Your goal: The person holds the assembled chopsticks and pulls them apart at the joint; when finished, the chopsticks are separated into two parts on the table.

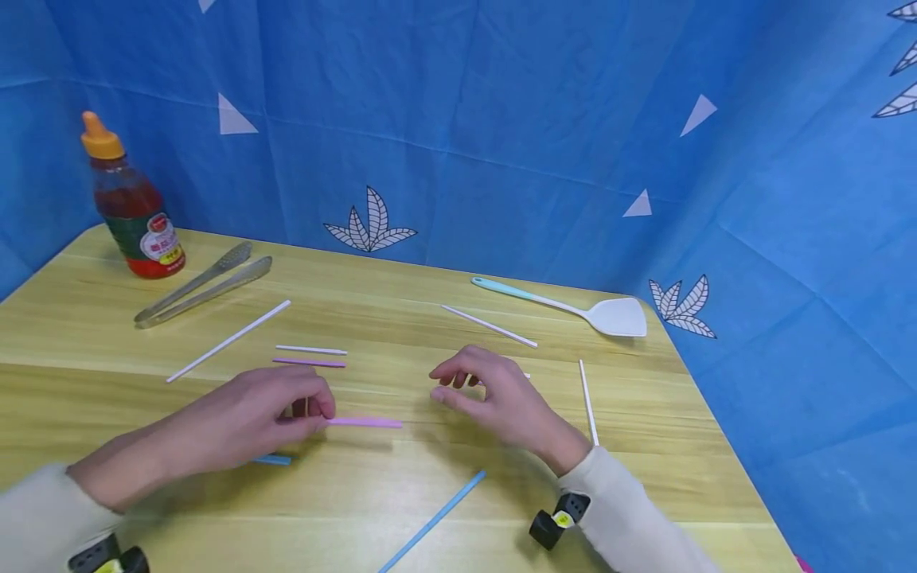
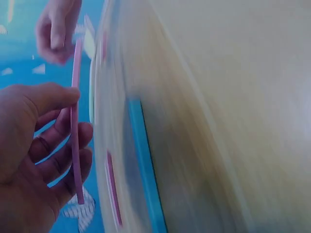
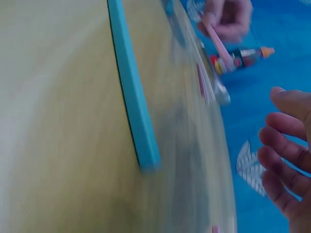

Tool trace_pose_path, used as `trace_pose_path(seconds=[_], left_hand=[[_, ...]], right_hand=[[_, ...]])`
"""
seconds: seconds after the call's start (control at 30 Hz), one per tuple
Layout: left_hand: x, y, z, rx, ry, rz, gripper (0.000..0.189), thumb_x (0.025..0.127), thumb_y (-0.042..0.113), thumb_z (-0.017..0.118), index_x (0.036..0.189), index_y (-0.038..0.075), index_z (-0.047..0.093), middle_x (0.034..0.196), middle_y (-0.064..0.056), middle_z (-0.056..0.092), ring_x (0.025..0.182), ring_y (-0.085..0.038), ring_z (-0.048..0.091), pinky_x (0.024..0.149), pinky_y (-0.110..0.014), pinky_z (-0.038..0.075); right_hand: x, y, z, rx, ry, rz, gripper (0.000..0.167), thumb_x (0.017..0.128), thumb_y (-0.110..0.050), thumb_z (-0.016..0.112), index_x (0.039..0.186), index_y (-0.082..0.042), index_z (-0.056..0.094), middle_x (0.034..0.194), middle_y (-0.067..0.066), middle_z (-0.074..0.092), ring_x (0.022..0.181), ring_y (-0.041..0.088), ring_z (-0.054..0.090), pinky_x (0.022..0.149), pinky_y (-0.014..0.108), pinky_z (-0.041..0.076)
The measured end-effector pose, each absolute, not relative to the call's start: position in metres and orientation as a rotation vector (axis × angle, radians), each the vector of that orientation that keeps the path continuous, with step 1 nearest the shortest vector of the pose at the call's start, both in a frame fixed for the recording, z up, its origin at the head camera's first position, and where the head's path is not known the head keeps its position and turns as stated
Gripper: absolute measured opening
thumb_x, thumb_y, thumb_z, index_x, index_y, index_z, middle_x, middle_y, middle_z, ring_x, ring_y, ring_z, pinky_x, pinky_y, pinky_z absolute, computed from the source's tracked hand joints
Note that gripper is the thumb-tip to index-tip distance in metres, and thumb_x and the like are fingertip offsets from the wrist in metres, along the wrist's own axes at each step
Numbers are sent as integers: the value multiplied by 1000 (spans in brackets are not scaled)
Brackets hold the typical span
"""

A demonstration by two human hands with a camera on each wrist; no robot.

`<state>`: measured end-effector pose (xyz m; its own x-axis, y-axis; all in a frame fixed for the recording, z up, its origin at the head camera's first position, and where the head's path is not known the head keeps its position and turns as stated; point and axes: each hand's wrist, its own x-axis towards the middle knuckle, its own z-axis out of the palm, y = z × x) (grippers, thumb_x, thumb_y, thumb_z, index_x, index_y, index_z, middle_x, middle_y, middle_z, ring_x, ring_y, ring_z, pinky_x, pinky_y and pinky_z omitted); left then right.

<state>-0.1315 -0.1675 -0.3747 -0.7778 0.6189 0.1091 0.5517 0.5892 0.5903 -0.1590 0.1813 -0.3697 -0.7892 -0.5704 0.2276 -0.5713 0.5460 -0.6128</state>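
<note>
Between thumb and fingers, my left hand (image 1: 239,418) pinches a thin pink stick (image 1: 368,422) by one end, its other end pointing right in the head view. The left wrist view shows the same pink stick (image 2: 76,131) running across the fingers. My right hand (image 1: 497,398) hovers over the table with loosely bent fingers and holds nothing. A blue stick (image 1: 433,521) lies in front, between the hands. Another blue stick (image 1: 274,459) is partly hidden beneath the left hand. Just beyond that hand lie a purple stick (image 1: 310,362) and a short white stick (image 1: 312,350).
A long white stick (image 1: 229,341) lies at left. Two more white sticks (image 1: 490,325) lie at right. Farther back are metal tongs (image 1: 204,286), a red sauce bottle (image 1: 139,215) and a white spatula (image 1: 618,317). A blue cloth (image 1: 458,135) hangs behind the wooden table (image 1: 401,263).
</note>
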Motion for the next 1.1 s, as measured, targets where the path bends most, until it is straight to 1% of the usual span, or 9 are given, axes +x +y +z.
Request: trace_pose_path(seconds=[0.13, 0.3, 0.47, 0.6, 0.7, 0.8, 0.9, 1.0, 1.1], left_hand=[[-126, -145, -369, 1060, 2723, 961, 16, 102, 18, 78, 102, 32, 71, 93, 21, 62, 82, 3, 54, 71, -23, 50], [-124, -123, -367, 1166, 2800, 946, 15, 102, 17, 78, 100, 31, 72, 95, 20, 63, 83, 4, 55, 71, -23, 50], [-124, -112, -369, 1206, 2875, 930, 11, 103, 21, 77, 100, 30, 72, 95, 19, 62, 83, 5, 58, 72, -22, 53], [-124, -106, -372, 1169, 2889, 960, 5, 106, 27, 75, 102, 28, 72, 95, 18, 63, 82, 4, 57, 71, -21, 52], [-124, -103, -374, 1095, 2861, 997, 6, 107, 31, 73, 102, 28, 72, 92, 18, 61, 80, 2, 54, 68, -21, 49], [-123, -102, -377, 1033, 2816, 1038, 7, 108, 29, 72, 101, 28, 72, 89, 17, 59, 80, -1, 51, 68, -22, 47], [-122, -100, -381, 1035, 2802, 1061, 6, 107, 24, 72, 101, 27, 73, 90, 17, 61, 81, -1, 53, 72, -24, 50], [-121, -97, -385, 1054, 2815, 1060, 6, 107, 22, 72, 103, 26, 74, 93, 17, 64, 83, 0, 55, 76, -25, 54], [-121, -95, -386, 1070, 2836, 1048, 5, 107, 23, 72, 104, 26, 75, 94, 17, 65, 84, 1, 56, 76, -25, 56]], right_hand=[[-150, 166, -371, 1128, -2757, 1097, 23, 104, -26, 76, 123, -13, 78, 108, -7, 77, 89, 4, 65, 81, 30, 59], [-144, 157, -376, 1232, -2762, 1117, 24, 107, -29, 72, 122, -12, 79, 101, -6, 76, 80, 0, 60, 72, 26, 56], [-141, 156, -381, 1256, -2750, 1154, 19, 109, -27, 69, 118, -15, 81, 95, -10, 74, 78, 0, 57, 70, 19, 51], [-140, 159, -383, 1237, -2736, 1176, 18, 110, -26, 68, 114, -15, 82, 90, -8, 68, 74, 1, 52, 67, 19, 46], [-139, 162, -383, 1195, -2746, 1205, 17, 111, -26, 67, 114, -16, 81, 92, -8, 69, 74, 3, 52, 68, 20, 46], [-138, 163, -384, 1152, -2763, 1248, 16, 111, -26, 67, 114, -17, 79, 94, -6, 70, 75, 3, 53, 68, 20, 48], [-136, 164, -384, 1123, -2770, 1294, 15, 111, -25, 67, 115, -15, 78, 96, -2, 74, 79, 1, 57, 72, 20, 54], [-134, 165, -386, 1110, -2771, 1270, 16, 110, -25, 68, 115, -15, 78, 98, -2, 76, 80, 0, 58, 73, 21, 55], [-133, 167, -387, 1117, -2767, 1197, 17, 110, -25, 67, 116, -15, 79, 95, -4, 74, 74, 0, 52, 67, 19, 50]])
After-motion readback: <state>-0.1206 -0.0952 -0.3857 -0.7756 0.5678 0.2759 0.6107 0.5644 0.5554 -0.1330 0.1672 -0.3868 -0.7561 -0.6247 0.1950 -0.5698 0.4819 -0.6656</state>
